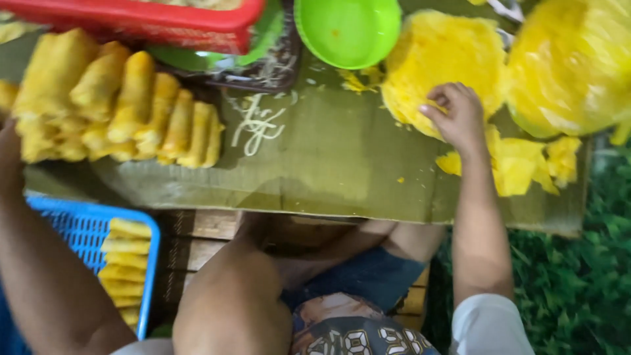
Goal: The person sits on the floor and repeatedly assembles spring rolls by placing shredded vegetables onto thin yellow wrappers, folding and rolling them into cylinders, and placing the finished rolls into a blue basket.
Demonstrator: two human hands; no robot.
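Note:
My right hand [458,117] rests on a round stack of thin yellow wrappers [447,52] at the upper right, with its fingers curled on the near edge of the top sheet. Torn yellow wrapper pieces [522,164] lie just right of my wrist. My left forearm runs up the left side, and my left hand [6,141] is mostly cut off by the frame edge beside a row of yellow rolls [131,105]. I cannot see that hand's fingers.
The rolls and wrappers lie on an olive-brown board [328,164]. Behind it are a green bowl [348,29], a red basket [144,20] and a dark tray [266,72]. A yellow bag [572,66] sits far right. A blue basket [79,227] holds more rolls. My knee [230,296] is below.

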